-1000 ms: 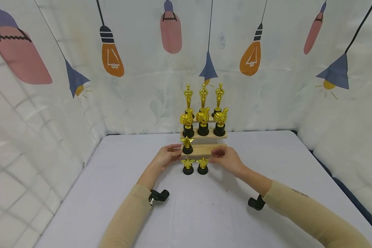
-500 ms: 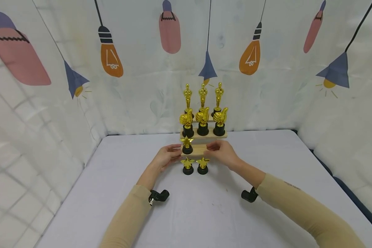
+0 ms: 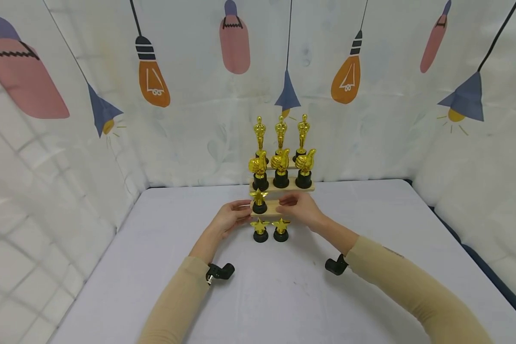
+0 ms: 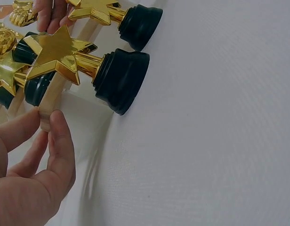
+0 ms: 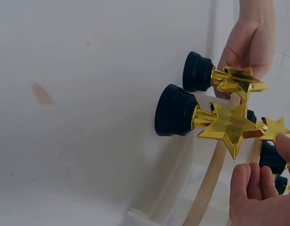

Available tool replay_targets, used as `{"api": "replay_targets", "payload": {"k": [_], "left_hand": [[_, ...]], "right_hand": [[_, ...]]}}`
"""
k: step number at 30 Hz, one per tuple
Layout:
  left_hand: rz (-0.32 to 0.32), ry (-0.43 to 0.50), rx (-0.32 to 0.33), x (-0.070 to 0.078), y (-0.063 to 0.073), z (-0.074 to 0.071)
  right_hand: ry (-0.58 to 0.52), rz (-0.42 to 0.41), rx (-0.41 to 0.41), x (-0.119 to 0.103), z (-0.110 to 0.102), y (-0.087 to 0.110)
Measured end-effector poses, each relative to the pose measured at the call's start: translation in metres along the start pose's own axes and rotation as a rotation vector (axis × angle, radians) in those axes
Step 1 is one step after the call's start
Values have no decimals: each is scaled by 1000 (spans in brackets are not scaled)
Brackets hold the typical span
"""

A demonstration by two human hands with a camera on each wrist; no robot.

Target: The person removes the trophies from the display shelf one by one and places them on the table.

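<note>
My left hand (image 3: 231, 216) pinches the left end of the lowest board of a stepped wooden stand (image 3: 272, 209), thumb and fingertips on its edge (image 4: 52, 101). A gold star trophy (image 3: 259, 207) with a black base stands on that board's left part, close to the left fingers. Two more star trophies stand on the table in front, one at left (image 3: 260, 233) and one at right (image 3: 280, 234). Over the board's right part is my right hand (image 3: 302, 209), fingers loosely bent, pointing left, holding nothing. In the right wrist view its thumb (image 5: 285, 147) overlaps a star.
Three gold thumbs-up trophies (image 3: 280, 165) stand on the middle board. Behind them, three gold figure trophies (image 3: 281, 131) stand on the top board. A white cloth covers the table (image 3: 262, 296). A patterned curtain (image 3: 189, 134) hangs close behind the stand.
My right hand has moved left from the lowest board's right end toward its middle. The left hand keeps its pinch, and the trophies stay where they were.
</note>
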State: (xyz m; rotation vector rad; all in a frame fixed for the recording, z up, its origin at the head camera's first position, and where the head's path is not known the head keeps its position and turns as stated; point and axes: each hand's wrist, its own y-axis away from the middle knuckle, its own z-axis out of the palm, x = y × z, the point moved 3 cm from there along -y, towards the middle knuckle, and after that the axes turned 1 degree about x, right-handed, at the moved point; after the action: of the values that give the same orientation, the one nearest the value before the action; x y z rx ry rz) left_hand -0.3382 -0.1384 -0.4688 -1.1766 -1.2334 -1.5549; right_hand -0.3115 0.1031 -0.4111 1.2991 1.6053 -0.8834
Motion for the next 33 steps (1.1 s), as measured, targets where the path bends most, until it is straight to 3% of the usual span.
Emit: {"api": "replay_targets", "payload": {"k": [33], "left_hand": [[24, 20, -25, -2, 1, -1]], "right_hand": [[-43, 70, -44, -7, 28, -19]]}}
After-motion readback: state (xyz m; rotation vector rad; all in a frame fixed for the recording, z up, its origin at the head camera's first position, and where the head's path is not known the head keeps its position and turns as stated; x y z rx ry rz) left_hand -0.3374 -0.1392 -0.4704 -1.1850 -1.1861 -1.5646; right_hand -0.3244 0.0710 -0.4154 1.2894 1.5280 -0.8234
